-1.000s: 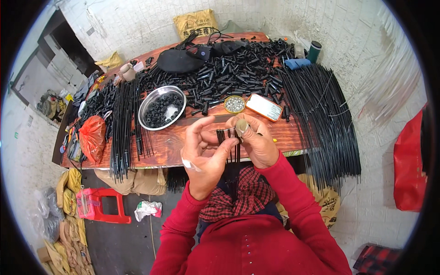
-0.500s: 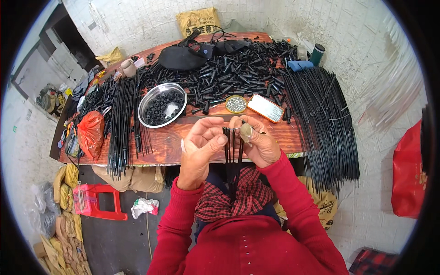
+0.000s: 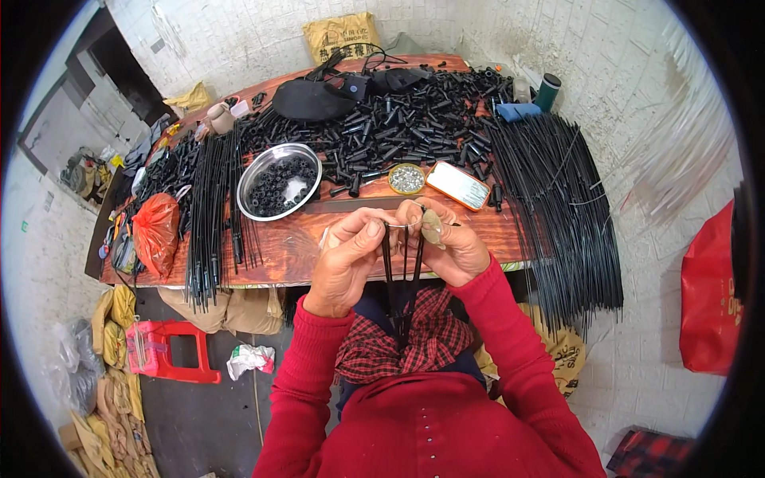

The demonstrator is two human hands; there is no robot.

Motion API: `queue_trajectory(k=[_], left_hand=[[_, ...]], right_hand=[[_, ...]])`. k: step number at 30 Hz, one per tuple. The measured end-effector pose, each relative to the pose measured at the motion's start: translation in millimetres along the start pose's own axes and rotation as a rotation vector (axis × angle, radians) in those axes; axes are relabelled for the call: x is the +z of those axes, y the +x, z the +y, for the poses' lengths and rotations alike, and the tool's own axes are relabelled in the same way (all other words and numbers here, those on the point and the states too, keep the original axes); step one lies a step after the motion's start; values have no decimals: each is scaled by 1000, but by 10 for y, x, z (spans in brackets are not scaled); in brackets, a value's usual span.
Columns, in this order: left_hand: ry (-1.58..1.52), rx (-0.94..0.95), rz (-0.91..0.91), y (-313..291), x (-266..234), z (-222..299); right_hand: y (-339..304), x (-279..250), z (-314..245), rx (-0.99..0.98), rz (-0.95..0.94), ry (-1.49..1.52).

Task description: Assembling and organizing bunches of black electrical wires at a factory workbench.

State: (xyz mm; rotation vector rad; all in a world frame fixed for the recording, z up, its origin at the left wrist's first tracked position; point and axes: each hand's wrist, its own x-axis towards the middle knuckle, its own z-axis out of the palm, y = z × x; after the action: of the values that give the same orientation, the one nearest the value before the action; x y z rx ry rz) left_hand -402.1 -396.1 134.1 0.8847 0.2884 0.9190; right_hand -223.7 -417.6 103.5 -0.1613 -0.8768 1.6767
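Observation:
Between my hands several thin black cables (image 3: 405, 275) hang down toward my lap, over the checked cloth (image 3: 398, 338). A thin pale wire (image 3: 405, 226) runs across their upper ends from hand to hand. My left hand (image 3: 351, 259) pinches the wire's left end by the leftmost cable, thumb against the fingers. My right hand (image 3: 450, 247) is closed around the right side, gripping the wire near the rightmost cable. A grey-green scrap or finger cover (image 3: 431, 228) sits at its thumb and forefinger. What lies inside the right fingers is partly hidden.
On the wooden table (image 3: 319, 255) stand a steel bowl (image 3: 241, 183) of black rings, a round tin (image 3: 407, 179) of small metal pieces and an orange-rimmed tray (image 3: 459, 186). Behind lie heaped black tubes (image 3: 390, 131); cable bundles (image 3: 566, 215) overhang the right edge. A red stool (image 3: 171, 350) is lower left.
My left thumb has closed against the fingers, which stood more apart before. The wire across the cables shows more between my hands. My right hand stays nearly in place.

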Motion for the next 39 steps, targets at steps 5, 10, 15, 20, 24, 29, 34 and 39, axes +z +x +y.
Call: queue_trajectory(k=[5,10,15,20,24,29,34,39], left_hand=[[103,131,4,-13,46,-13],[175,117,42,-6,66,12],[224,166,50,-21,82,15],[320,285,117,-55,174,-31],[322,261,121,-280,331,-23],[501,371,-50,-561,356,71],[477,337,-67,-580,338,135],[712,432,-53,-499,272,186]], right_hand=[[-32,130,-11,23,184,-65],[-41,146,-34,60,149,-104],[-47,227,-59,100,115,-175],[-70,260,6,71,213,-221],[-235,355,75,28,133,-283],[-474,637,71,33,-28,-255],[-518,704,130,17,-19,-268],[-475,768,58,27,122,-281]])
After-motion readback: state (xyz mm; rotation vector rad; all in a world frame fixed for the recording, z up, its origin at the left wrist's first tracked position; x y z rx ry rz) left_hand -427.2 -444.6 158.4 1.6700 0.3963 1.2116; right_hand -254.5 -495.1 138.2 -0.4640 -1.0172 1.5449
